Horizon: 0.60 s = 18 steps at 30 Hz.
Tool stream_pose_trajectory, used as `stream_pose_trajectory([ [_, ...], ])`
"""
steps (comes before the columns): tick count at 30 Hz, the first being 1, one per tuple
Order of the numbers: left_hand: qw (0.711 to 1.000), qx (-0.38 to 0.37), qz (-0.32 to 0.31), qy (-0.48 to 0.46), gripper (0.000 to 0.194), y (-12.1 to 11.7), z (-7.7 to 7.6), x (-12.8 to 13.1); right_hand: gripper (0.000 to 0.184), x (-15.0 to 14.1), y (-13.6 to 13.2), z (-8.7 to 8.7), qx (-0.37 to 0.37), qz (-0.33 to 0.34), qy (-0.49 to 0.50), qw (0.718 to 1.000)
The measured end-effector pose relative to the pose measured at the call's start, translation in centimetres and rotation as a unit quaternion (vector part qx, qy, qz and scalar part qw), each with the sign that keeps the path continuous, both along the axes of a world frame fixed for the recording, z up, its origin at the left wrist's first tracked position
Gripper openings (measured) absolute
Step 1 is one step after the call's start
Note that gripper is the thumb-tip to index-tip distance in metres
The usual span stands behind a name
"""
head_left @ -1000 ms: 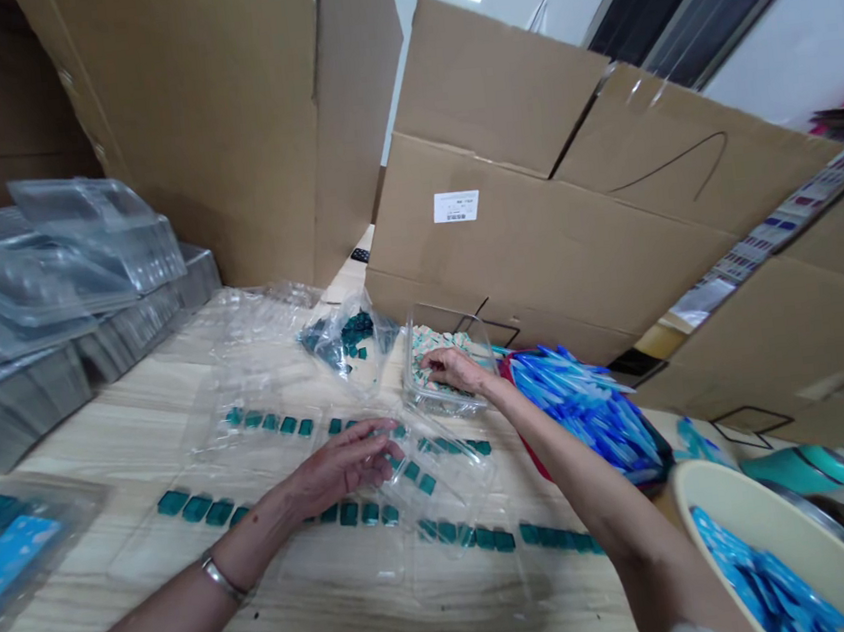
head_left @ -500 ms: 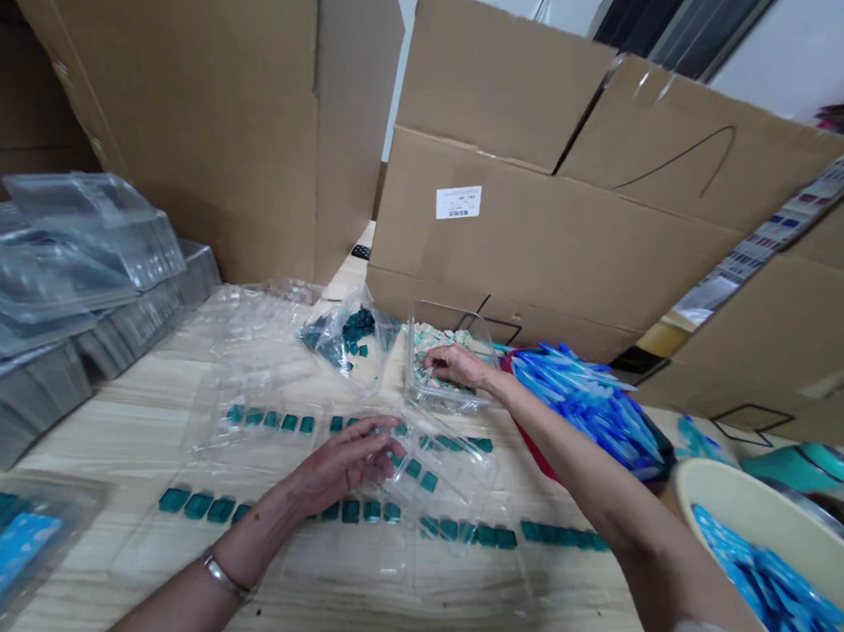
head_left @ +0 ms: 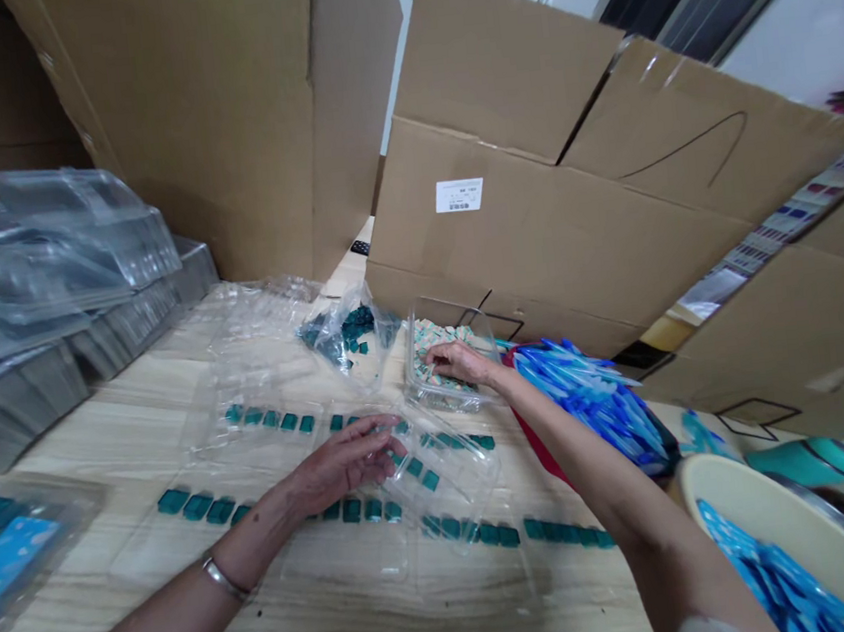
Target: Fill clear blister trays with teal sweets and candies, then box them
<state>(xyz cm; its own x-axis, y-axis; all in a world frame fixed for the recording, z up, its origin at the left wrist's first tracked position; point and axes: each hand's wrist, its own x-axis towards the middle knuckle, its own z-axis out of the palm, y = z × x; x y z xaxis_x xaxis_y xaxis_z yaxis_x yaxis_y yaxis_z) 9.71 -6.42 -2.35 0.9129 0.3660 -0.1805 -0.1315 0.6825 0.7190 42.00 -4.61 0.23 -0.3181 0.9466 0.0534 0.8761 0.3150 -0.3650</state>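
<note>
Cardboard [head_left: 549, 232] backs the wooden surface [head_left: 364, 629]. Near the frame's centre, a clear tub [head_left: 430, 393] sits up-right of the half-curled left hand [head_left: 347, 462]; the right hand [head_left: 466, 361] is nearer, bent over its small pieces [head_left: 433, 332]. Whether either grips, I cannot tell.

The table [head_left: 394, 623] is pale, streaked wood, its near edge showing at the bottom left and its far edge hidden by cartons. Clear trays [head_left: 342, 563] spread across its middle, overlapping in places, with rows of green blocks [head_left: 197, 508] in them. Near the left edge lies a clear pack [head_left: 12, 570] with a blue card; beyond it, towards the far left corner, clear cases [head_left: 13, 404] stand stacked. Along the far side sit a bag [head_left: 325, 341] of dark green pieces, a clear box [head_left: 426, 393] of small pale bits and, further right, a red basket [head_left: 543, 449]. Dark specks [head_left: 259, 614] dot the near part.
</note>
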Motion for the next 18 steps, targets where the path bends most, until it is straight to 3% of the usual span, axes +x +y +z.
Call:
stream_pose_trajectory([
  [5, 1.0, -0.002, -0.006, -0.001, 0.037, 0.0, 0.22, -0.03, 0.012, -0.17, 0.06, -0.02, -0.001, -0.007, -0.002, 1.0],
  [10, 1.0, -0.004, 0.002, 0.013, 0.034, -0.05, 0.31, -0.01, 0.006, -0.3, -0.07, 0.07, 0.052, 0.038, 0.02, 0.998],
  [18, 1.0, -0.007, 0.008, 0.005, 0.037, -0.01, -0.06, 0.04, 0.008, -0.47, -0.56, 0.1, 0.022, -0.025, 0.021, 0.999],
])
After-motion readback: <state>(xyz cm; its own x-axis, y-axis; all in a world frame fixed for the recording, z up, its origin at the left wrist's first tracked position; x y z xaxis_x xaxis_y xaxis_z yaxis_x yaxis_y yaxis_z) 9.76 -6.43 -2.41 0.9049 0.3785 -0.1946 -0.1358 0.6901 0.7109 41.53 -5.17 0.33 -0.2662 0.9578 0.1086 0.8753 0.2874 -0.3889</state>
